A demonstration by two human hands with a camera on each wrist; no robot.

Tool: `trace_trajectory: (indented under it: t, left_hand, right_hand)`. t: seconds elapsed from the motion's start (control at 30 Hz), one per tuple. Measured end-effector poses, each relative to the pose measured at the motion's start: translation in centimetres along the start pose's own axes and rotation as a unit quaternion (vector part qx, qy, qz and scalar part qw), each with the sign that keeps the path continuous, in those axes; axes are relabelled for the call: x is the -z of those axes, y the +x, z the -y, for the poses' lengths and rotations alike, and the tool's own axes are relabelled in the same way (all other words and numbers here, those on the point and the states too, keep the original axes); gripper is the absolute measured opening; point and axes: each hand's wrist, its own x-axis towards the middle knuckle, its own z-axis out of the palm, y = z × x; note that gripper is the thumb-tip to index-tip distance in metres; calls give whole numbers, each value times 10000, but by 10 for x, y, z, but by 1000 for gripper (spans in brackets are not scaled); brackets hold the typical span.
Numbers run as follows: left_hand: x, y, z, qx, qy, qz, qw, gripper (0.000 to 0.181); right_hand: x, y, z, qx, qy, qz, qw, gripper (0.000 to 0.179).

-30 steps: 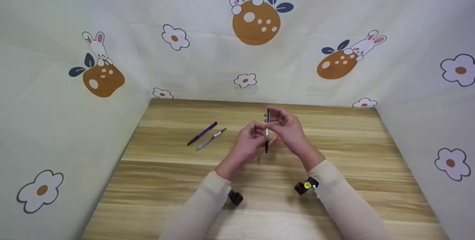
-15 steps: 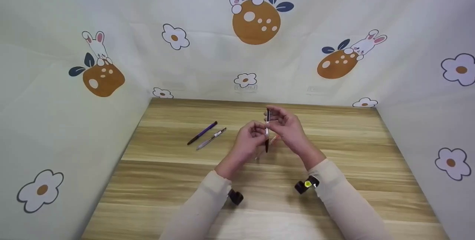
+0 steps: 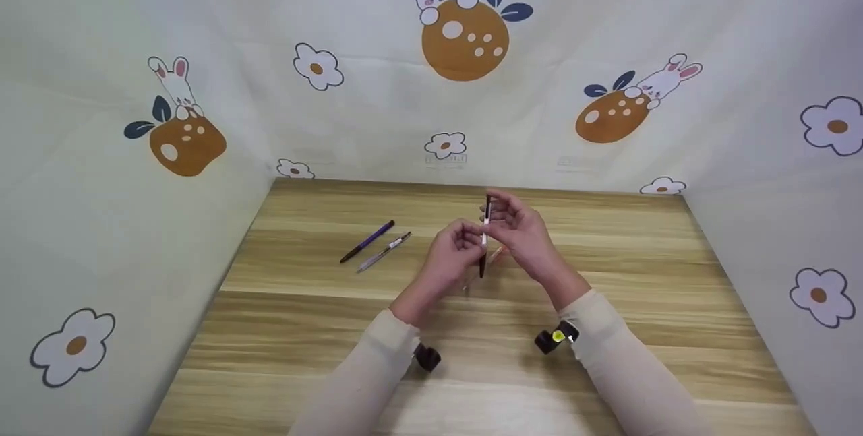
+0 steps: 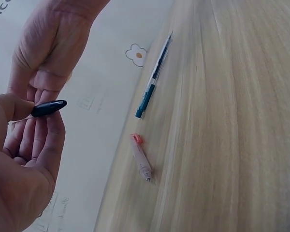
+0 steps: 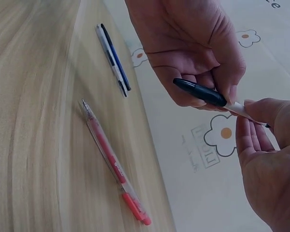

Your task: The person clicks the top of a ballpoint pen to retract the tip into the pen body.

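Observation:
A pen with dark ends and a white middle point(image 3: 483, 266) is held up between both hands in the head view. My left hand point(image 3: 450, 257) pinches it low on the barrel, just above the dark end nearest me. Higher up, my right hand point(image 3: 529, 240) grips it between thumb and fingers, its index finger at the far tip. That dark end point(image 5: 198, 91) points away from the right hand in the right wrist view. Below the hands on the table lies a clear pen with red parts point(image 5: 108, 152), partly hidden in the head view.
To the left, a purple pen point(image 3: 368, 242) and a clear pen with a white label point(image 3: 383, 253) lie side by side on the wooden table point(image 3: 283, 341). A teal-ended pen point(image 4: 153, 79) shows in the left wrist view. Patterned cloth walls point(image 3: 377, 119) enclose the table's back and sides.
The held pen has tilted slightly, its near end shifting a little left and its far end rising slightly. Both hands keep their hold nearly in place.

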Motion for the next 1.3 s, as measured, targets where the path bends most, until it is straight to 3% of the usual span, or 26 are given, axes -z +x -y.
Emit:
trace_trajectory:
  t: [0.37, 0.9, 1.1, 1.3]
  left_hand:
    - [2, 0, -2, 133, 158, -43, 9998, 24]
    - [10, 0, -2, 90, 271, 48, 9996, 24]
    - [17, 0, -2, 84, 763, 16, 9971, 23]
    - [26, -2, 0, 139, 1446, -90, 9894, 22]
  right_hand:
    - [-4, 2, -1, 9, 6, -62, 10000, 64]
    - [-6, 4, -1, 182, -76, 53, 9998, 64]
    - [-6, 6, -4, 353, -508, 116, 9980, 67]
    - [-3, 7, -9, 395, -1265, 187, 9910, 69]
